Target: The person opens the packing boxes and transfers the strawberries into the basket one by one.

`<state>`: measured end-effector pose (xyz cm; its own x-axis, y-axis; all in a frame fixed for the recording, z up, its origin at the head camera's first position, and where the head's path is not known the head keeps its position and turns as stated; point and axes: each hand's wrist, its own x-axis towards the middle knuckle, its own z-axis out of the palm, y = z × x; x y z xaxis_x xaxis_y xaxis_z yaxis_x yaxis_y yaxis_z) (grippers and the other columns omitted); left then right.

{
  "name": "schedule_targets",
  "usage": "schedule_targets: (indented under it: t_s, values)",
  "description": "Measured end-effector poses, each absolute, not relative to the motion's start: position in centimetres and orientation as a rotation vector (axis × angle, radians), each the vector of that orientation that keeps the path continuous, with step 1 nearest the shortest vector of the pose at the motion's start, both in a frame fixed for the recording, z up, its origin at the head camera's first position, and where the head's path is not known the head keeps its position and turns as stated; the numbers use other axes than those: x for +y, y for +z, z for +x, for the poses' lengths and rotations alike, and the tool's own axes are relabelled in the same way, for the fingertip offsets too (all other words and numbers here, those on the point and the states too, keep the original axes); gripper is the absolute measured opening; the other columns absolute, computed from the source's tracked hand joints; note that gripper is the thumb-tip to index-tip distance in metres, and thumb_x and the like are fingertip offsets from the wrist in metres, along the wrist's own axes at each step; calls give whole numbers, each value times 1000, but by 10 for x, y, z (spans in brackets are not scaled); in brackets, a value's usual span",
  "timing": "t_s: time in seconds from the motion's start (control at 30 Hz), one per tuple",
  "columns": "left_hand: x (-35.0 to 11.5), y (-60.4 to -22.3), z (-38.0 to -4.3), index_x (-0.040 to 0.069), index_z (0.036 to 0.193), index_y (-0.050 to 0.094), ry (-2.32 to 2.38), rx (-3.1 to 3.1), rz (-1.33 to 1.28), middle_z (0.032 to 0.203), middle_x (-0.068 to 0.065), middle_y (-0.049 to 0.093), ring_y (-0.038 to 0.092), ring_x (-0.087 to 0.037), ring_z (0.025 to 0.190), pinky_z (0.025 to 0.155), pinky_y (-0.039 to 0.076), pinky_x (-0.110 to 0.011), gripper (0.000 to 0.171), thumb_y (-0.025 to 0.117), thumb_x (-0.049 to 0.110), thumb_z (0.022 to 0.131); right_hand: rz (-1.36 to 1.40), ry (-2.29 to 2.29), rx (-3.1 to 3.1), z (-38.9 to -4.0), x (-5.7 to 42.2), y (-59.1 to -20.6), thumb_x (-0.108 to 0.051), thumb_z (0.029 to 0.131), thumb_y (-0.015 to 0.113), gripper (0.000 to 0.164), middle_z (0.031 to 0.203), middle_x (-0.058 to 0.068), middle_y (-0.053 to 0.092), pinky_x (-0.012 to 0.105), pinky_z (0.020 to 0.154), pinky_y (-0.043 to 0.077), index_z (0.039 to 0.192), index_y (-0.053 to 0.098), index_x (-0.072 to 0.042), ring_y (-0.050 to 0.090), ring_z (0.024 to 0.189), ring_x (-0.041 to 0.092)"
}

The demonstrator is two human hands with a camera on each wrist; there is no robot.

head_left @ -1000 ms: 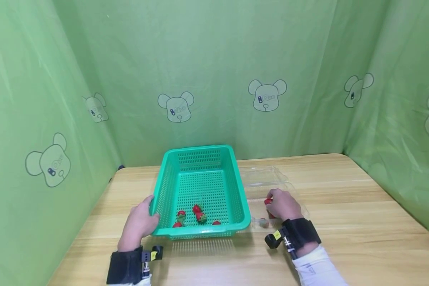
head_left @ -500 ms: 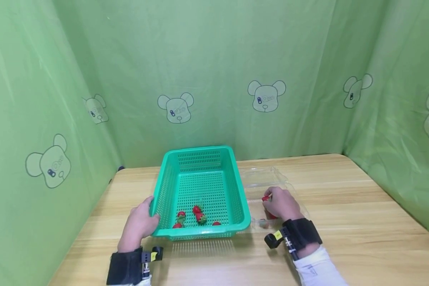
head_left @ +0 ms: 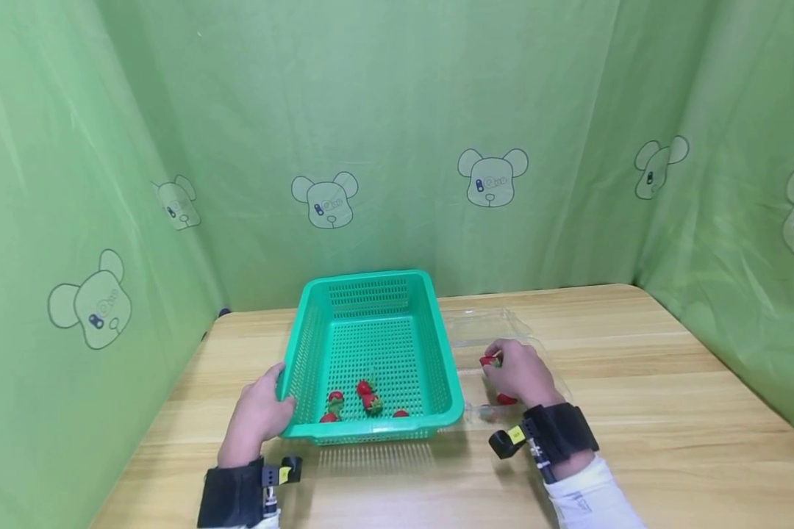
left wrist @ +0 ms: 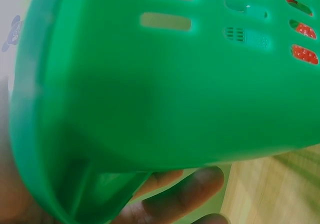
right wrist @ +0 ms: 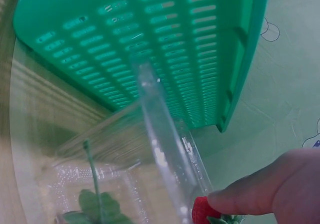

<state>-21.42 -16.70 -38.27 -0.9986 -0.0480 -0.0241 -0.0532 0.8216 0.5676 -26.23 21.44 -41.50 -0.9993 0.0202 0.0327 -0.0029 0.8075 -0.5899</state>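
A green slotted plastic basket (head_left: pixel 384 342) stands on the table, with several strawberries (head_left: pixel 372 402) at its near end. My left hand (head_left: pixel 259 408) grips the basket's left rim; the left wrist view shows fingers (left wrist: pixel 187 193) beneath the rim's corner. My right hand (head_left: pixel 526 373) is over a clear plastic box (head_left: pixel 471 361) just right of the basket. Between thumb and fingers it pinches a red strawberry (head_left: pixel 489 361) with green leaves, which the right wrist view also shows. Below that hand another strawberry (head_left: pixel 506 399) lies in the box, partly hidden.
The clear box's lid (head_left: pixel 481 325) lies folded back toward the far side. Bare wood of the table (head_left: pixel 642 389) extends to the right. Green curtains (head_left: pixel 397 132) with bear-head prints surround the table at the back and sides.
My right hand has risen a little and shifted slightly away from me with the strawberry, uncovering another strawberry in the box. The left hand and the basket have stayed in place.
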Motion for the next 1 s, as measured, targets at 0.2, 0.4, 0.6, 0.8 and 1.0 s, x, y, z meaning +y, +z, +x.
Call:
schedule_targets:
  t_s: [0.2,0.4,0.6,0.8,1.0]
  values:
    - [-167,-383,-214,-4,144,29,927,2989,-85,131,-34,49,55,-34,91,67,48,-39,61,54,10,90,-1,1005,-2926,-261,213,-411,-12,84,66,27,101,21,63,32,51,46,109,62,-3,56,64,22]
    - [-167,-383,-214,-4,144,29,923,2991,-78,132,-34,49,55,-34,92,69,48,-41,61,54,10,90,23,1047,-2900,-260,212,-408,-10,85,65,27,108,25,62,31,50,47,111,61,-2,56,65,22]
    - [-167,-383,-214,-4,144,29,927,2985,-82,132,-34,48,55,-34,90,66,48,-39,61,54,10,90,46,1075,-2872,-257,210,-404,-10,86,65,28,109,25,62,31,49,47,113,60,-2,56,63,21]
    - [-167,-383,-214,-4,145,28,943,2971,-95,132,-34,48,55,-34,89,65,48,-38,62,54,9,90,72,1068,-2853,-256,208,-400,-11,87,65,28,110,25,63,31,48,47,113,60,-1,56,64,21]
    - [-168,-384,-214,-4,144,28,953,2968,-100,130,-34,49,55,-34,90,68,49,-40,61,54,9,90,104,1039,-2831,-254,207,-397,-12,87,65,27,109,24,64,31,50,48,111,62,-2,57,68,23]
